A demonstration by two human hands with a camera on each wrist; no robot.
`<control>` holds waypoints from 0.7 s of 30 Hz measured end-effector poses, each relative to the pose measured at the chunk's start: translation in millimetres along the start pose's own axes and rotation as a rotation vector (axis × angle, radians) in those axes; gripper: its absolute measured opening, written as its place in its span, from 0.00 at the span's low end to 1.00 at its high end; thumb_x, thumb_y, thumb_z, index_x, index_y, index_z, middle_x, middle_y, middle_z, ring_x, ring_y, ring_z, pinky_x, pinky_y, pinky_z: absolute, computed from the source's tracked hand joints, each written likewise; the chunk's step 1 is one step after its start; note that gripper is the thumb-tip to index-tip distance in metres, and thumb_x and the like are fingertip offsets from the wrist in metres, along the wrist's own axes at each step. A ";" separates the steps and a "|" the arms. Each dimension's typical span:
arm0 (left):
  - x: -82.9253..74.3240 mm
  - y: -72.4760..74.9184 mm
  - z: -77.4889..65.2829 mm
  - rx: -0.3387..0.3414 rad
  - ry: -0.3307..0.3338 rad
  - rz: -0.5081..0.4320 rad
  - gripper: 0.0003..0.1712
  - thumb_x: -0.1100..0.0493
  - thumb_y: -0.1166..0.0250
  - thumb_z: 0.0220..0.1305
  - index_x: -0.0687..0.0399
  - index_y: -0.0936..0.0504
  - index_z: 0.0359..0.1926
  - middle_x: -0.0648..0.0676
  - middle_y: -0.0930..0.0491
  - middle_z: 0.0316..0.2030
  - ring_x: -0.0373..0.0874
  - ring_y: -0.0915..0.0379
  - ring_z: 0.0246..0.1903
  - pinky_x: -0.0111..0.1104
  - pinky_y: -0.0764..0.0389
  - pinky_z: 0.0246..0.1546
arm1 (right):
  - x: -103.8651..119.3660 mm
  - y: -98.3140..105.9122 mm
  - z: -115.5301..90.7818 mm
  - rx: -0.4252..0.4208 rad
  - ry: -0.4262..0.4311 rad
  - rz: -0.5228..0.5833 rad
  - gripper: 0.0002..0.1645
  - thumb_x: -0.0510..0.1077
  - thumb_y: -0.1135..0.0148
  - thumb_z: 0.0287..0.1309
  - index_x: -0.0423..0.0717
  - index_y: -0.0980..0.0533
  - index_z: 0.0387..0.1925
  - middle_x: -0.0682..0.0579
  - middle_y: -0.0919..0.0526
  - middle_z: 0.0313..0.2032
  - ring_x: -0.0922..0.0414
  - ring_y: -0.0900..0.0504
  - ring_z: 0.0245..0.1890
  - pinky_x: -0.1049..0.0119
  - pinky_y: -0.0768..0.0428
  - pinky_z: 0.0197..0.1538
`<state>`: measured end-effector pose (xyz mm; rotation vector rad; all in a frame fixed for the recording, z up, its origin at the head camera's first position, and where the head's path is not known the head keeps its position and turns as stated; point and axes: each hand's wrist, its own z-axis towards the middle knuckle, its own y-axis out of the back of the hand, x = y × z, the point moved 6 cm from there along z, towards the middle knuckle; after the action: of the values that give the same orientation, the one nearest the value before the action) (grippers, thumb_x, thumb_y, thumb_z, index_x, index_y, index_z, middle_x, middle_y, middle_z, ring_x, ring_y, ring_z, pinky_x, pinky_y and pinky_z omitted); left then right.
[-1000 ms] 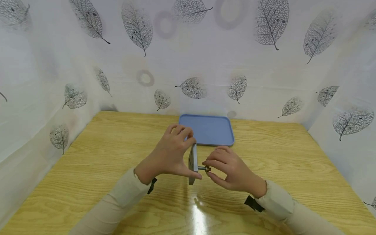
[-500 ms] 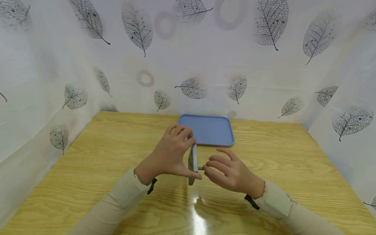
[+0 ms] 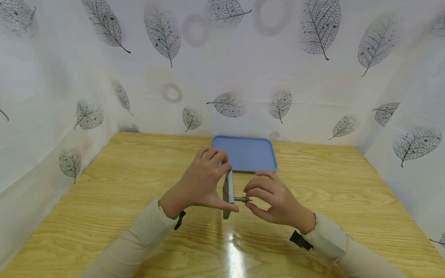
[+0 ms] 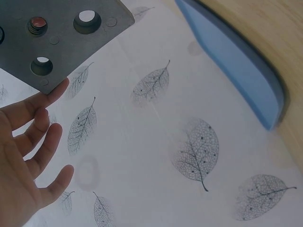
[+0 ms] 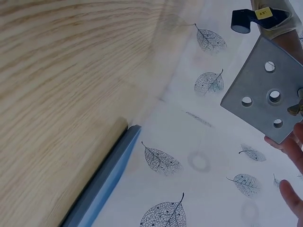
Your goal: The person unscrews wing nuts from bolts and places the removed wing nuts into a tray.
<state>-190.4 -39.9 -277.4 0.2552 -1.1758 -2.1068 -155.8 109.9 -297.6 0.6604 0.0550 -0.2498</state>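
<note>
My left hand (image 3: 199,181) grips a grey square metal plate (image 3: 228,189) by opposite edges, thumb below and index finger above, holding it on edge above the table. The plate has several round holes, seen in the right wrist view. A thin bolt (image 3: 238,199) sticks out of its right face. On the bolt's outer end is a brass-coloured wing nut (image 3: 247,199), partly visible at the edge of the right wrist view. My right hand (image 3: 278,202) has its thumb and fingertips curled around this wing nut, the other fingers loosely bent.
A blue tray (image 3: 252,154) lies at the back of the wooden table (image 3: 156,162), behind my hands. White curtains (image 3: 243,77) printed with leaves close off the back and both sides.
My right fingers closed over the wing nut and hid it half a second ago; now they have parted and it shows again. The left hand and plate stay still.
</note>
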 end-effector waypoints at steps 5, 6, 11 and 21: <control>-0.1 0.2 0.2 0.003 0.003 -0.004 0.49 0.13 0.41 0.22 0.49 0.21 0.31 0.48 0.33 0.34 0.44 0.37 0.38 0.43 0.35 0.53 | 6.8 -0.4 0.3 -0.018 0.068 -0.034 0.08 0.43 0.44 0.61 0.45 0.23 0.29 0.51 0.19 0.33 0.56 0.21 0.35 0.49 0.26 0.46; 0.0 0.1 0.3 0.003 0.004 -0.005 0.49 0.13 0.41 0.22 0.49 0.21 0.31 0.48 0.33 0.34 0.44 0.37 0.38 0.43 0.35 0.53 | 7.8 -0.5 0.5 -0.021 0.079 -0.038 0.08 0.43 0.44 0.61 0.45 0.23 0.29 0.51 0.19 0.33 0.56 0.20 0.35 0.48 0.26 0.45; 0.3 -0.1 0.5 0.001 0.003 -0.007 0.48 0.13 0.40 0.22 0.49 0.21 0.31 0.48 0.33 0.34 0.44 0.38 0.38 0.44 0.35 0.52 | 6.6 0.2 2.1 -0.007 0.041 0.046 0.09 0.45 0.45 0.62 0.44 0.23 0.31 0.50 0.20 0.35 0.54 0.21 0.37 0.51 0.26 0.46; -0.4 0.2 0.9 0.001 0.001 -0.005 0.48 0.14 0.39 0.22 0.49 0.21 0.30 0.48 0.33 0.34 0.44 0.38 0.38 0.44 0.34 0.53 | -10.0 -7.5 -5.0 0.247 -0.342 0.278 0.12 0.45 0.46 0.64 0.49 0.24 0.48 0.55 0.19 0.45 0.59 0.22 0.47 0.62 0.27 0.54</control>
<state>-190.4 -39.1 -276.8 0.2596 -1.1765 -2.1104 -167.2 109.4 -304.8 0.8528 -0.3992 -0.0984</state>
